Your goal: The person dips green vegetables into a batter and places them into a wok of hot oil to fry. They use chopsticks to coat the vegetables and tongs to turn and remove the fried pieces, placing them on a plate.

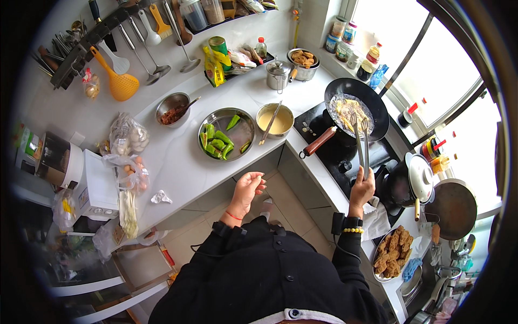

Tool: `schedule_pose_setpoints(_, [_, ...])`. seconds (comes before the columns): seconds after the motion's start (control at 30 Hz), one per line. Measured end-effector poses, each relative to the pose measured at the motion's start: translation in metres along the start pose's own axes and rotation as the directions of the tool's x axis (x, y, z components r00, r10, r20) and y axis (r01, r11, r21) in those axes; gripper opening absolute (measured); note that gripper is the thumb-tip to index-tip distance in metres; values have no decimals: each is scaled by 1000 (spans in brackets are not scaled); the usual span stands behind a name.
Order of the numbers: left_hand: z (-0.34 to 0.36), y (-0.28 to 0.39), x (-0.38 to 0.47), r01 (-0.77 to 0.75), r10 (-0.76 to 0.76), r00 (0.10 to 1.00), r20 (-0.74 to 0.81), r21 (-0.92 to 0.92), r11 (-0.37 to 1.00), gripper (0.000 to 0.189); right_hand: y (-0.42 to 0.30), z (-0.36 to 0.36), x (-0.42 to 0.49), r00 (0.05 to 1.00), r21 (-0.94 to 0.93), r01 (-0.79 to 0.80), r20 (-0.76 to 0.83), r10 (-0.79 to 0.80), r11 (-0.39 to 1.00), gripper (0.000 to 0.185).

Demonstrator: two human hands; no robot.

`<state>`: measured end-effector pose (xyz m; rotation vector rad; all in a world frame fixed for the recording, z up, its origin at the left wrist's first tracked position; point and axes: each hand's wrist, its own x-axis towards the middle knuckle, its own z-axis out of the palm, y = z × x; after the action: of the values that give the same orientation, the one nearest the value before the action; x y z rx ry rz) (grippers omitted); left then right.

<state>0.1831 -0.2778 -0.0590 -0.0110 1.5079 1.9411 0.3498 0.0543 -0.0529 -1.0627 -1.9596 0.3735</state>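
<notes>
My right hand (362, 191) grips a pair of metal tongs (360, 150) by the handle end. The tongs' tips reach into a black wok (376, 101) on the stove, over pale yellow battered pieces (348, 111) frying in bubbling oil. My left hand (246, 192) hangs in front of the counter, fingers loosely curled and nothing in them. Beyond it, a round steel tray (245, 125) carries green peppers (218, 139). A steel pot of pale batter (274, 117) stands beside the tray, chopsticks (270, 123) across its rim.
The wok's wooden handle (319, 142) juts toward the counter corner. Right of my right hand are a lidded pot (419, 178) and a plate of fried pieces (392, 253). A bowl of dark reddish filling (174, 111) and bagged eggs (135, 172) sit at left; bottles (369, 60) line the windowsill.
</notes>
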Motion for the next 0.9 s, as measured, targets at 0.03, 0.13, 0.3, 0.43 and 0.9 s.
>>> schedule_pose_setpoints(0.03, [0, -1, -2, -1, 1, 1000, 6, 0, 1000, 20, 1, -1, 0, 1000, -25, 11, 4, -11, 1000, 44])
schedule_pose_setpoints(0.13, [2, -1, -5, -7, 7, 1000, 13, 0, 1000, 20, 7, -2, 0, 1000, -27, 21, -19, -21, 999, 44])
schedule_pose_setpoints(0.3, [1, -2, -9, -15, 15, 1000, 15, 13, 1000, 18, 12, -4, 2, 1000, -96, 12, -18, -14, 995, 43])
schedule_pose_setpoints(0.43, [-1, -4, -11, -10, 10, 1000, -8, 10, 1000, 19, 11, -7, 0, 1000, -42, 15, 3, -15, 999, 47])
schedule_pose_setpoints(0.9, [-4, -5, -11, -12, 12, 1000, -27, 5, 1000, 20, 5, -3, 0, 999, -38, 37, 1, -37, 999, 46])
